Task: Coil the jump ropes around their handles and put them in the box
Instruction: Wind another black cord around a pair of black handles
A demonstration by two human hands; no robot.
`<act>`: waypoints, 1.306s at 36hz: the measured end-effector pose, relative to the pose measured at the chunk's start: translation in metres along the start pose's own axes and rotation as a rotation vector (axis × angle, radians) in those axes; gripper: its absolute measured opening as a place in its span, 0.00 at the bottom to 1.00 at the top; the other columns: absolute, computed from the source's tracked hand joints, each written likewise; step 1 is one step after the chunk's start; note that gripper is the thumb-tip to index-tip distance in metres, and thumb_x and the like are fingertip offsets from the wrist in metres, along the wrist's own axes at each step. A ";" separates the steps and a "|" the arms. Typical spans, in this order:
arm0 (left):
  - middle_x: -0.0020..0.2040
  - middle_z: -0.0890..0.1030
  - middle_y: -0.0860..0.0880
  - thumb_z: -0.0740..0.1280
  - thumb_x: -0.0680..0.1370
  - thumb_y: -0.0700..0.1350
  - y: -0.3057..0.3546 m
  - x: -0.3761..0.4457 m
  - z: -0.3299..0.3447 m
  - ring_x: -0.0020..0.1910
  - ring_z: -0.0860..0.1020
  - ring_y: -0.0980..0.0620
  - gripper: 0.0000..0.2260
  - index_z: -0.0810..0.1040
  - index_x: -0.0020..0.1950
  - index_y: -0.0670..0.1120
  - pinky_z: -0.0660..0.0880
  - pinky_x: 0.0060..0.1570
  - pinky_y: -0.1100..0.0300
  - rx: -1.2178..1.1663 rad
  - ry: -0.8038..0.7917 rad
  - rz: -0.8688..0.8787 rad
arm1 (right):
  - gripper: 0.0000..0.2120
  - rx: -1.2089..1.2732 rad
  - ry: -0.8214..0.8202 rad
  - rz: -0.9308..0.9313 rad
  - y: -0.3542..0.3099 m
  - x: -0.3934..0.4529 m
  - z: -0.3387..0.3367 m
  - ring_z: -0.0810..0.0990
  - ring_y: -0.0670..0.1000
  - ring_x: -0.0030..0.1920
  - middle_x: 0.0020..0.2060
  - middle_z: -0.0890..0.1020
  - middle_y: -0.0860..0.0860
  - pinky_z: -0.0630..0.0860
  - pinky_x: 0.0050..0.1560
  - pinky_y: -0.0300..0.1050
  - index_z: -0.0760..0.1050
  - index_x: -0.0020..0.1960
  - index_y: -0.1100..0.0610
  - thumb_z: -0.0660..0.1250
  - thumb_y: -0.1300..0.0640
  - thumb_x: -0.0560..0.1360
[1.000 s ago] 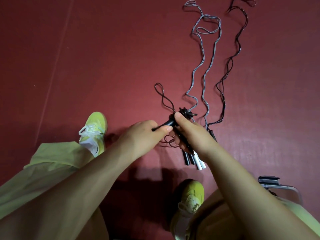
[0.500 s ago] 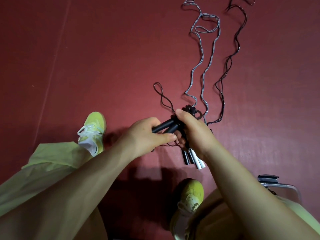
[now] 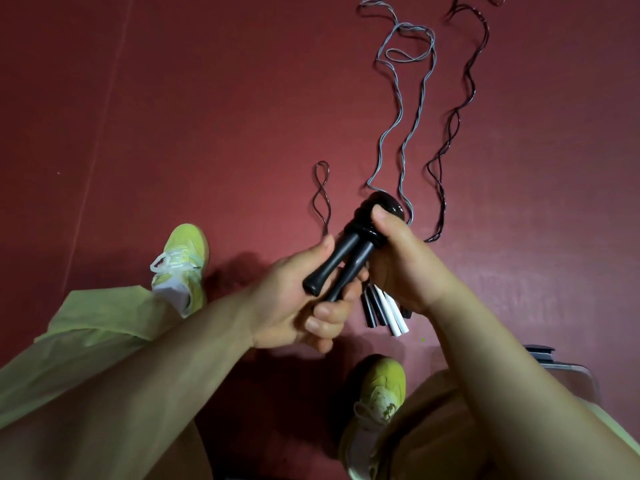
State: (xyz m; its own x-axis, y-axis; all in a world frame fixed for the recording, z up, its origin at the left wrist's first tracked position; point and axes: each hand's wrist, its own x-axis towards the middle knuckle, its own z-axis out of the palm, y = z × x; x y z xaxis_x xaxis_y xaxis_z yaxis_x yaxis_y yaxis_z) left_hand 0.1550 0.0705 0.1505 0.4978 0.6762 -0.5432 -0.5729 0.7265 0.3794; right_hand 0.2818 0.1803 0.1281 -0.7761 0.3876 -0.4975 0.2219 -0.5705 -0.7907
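Observation:
Two black jump rope handles (image 3: 341, 263) are held side by side above the red floor. My left hand (image 3: 301, 303) grips their lower ends. My right hand (image 3: 398, 258) grips their ribbed upper ends, thumb on top. A thin dark rope loop (image 3: 321, 192) trails from them on the floor. A grey rope (image 3: 403, 98) and a dark red-black rope (image 3: 453, 126) lie stretched out beyond. Their black and white handles (image 3: 384, 310) lie on the floor under my hands, partly hidden. No box is clearly visible.
My two yellow-green shoes (image 3: 180, 265) (image 3: 377, 400) and pale green trouser legs (image 3: 69, 337) fill the lower view. A grey metal object (image 3: 561, 362) sits at the right edge beside my right arm. The floor (image 3: 207, 116) is dark red.
Both hands lifted the black handles up toward the camera and tilted them. My left hand shifted down to their lower ends. The loop on the floor shortened.

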 end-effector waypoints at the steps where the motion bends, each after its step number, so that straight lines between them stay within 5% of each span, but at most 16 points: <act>1: 0.24 0.64 0.53 0.48 0.74 0.68 0.001 0.000 -0.001 0.21 0.61 0.57 0.28 0.77 0.36 0.49 0.67 0.28 0.61 0.060 0.073 0.014 | 0.32 -0.059 0.009 0.021 0.000 0.000 -0.001 0.67 0.52 0.28 0.26 0.68 0.54 0.63 0.36 0.49 0.70 0.40 0.61 0.63 0.29 0.67; 4: 0.24 0.63 0.52 0.48 0.75 0.66 0.003 0.002 -0.002 0.21 0.59 0.55 0.27 0.74 0.37 0.46 0.62 0.30 0.59 0.232 0.285 0.037 | 0.39 -0.226 0.043 0.076 -0.001 -0.004 -0.005 0.68 0.52 0.28 0.27 0.68 0.56 0.63 0.37 0.50 0.72 0.38 0.65 0.61 0.25 0.67; 11: 0.24 0.66 0.53 0.46 0.80 0.62 0.000 0.007 -0.002 0.22 0.60 0.55 0.25 0.71 0.40 0.46 0.63 0.29 0.60 0.498 0.534 0.030 | 0.30 -0.352 0.140 0.168 -0.002 -0.007 -0.001 0.65 0.48 0.21 0.20 0.69 0.48 0.63 0.27 0.42 0.73 0.25 0.53 0.53 0.39 0.80; 19: 0.24 0.68 0.53 0.49 0.81 0.61 0.000 0.012 -0.012 0.20 0.62 0.55 0.23 0.71 0.40 0.46 0.63 0.29 0.60 0.677 0.680 0.016 | 0.33 -0.719 0.277 0.197 0.005 -0.001 0.001 0.70 0.48 0.24 0.19 0.70 0.46 0.67 0.32 0.42 0.74 0.35 0.61 0.49 0.35 0.79; 21: 0.26 0.71 0.52 0.51 0.80 0.61 0.001 0.013 -0.016 0.21 0.66 0.55 0.23 0.72 0.39 0.46 0.65 0.32 0.59 0.776 0.744 0.006 | 0.34 -0.701 0.283 0.192 0.009 0.000 0.002 0.72 0.50 0.27 0.22 0.73 0.48 0.69 0.36 0.44 0.76 0.37 0.63 0.48 0.36 0.80; 26: 0.40 0.78 0.47 0.54 0.79 0.62 0.002 0.011 -0.024 0.42 0.76 0.45 0.22 0.74 0.43 0.46 0.70 0.43 0.54 1.199 0.926 -0.026 | 0.36 -0.465 0.261 0.242 0.016 0.002 0.004 0.77 0.50 0.29 0.33 0.81 0.54 0.72 0.34 0.44 0.80 0.45 0.59 0.50 0.28 0.74; 33: 0.35 0.75 0.51 0.63 0.73 0.65 0.002 0.010 -0.021 0.36 0.74 0.49 0.21 0.74 0.43 0.46 0.67 0.36 0.55 1.236 0.972 0.049 | 0.26 -0.265 0.291 0.239 0.013 0.001 0.006 0.76 0.50 0.28 0.32 0.79 0.53 0.69 0.28 0.42 0.79 0.45 0.59 0.59 0.37 0.77; 36: 0.35 0.75 0.49 0.68 0.70 0.62 0.003 0.010 -0.024 0.34 0.73 0.50 0.20 0.73 0.41 0.44 0.66 0.36 0.55 1.097 0.908 0.106 | 0.21 -0.240 0.300 0.134 0.010 0.002 0.009 0.72 0.51 0.27 0.27 0.78 0.53 0.66 0.28 0.43 0.78 0.40 0.60 0.57 0.46 0.80; 41: 0.38 0.81 0.46 0.69 0.73 0.55 0.010 0.004 -0.013 0.38 0.78 0.49 0.11 0.80 0.41 0.48 0.75 0.48 0.51 0.506 0.524 0.129 | 0.17 -0.031 0.284 0.001 0.011 0.006 0.007 0.66 0.53 0.26 0.27 0.70 0.58 0.60 0.29 0.46 0.72 0.37 0.59 0.58 0.45 0.69; 47: 0.34 0.75 0.50 0.52 0.72 0.69 0.006 -0.003 -0.013 0.24 0.71 0.56 0.32 0.81 0.48 0.44 0.70 0.26 0.64 -0.044 -0.020 -0.053 | 0.20 0.233 0.005 -0.124 0.004 0.000 0.005 0.70 0.53 0.20 0.27 0.69 0.58 0.66 0.26 0.40 0.69 0.42 0.63 0.65 0.47 0.63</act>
State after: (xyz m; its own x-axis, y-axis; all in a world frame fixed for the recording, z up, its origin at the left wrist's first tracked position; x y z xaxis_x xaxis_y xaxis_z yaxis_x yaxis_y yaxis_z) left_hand 0.1415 0.0713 0.1447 0.5405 0.6399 -0.5463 -0.5737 0.7552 0.3171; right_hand 0.2797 0.1746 0.1271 -0.7857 0.4685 -0.4040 -0.0176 -0.6697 -0.7424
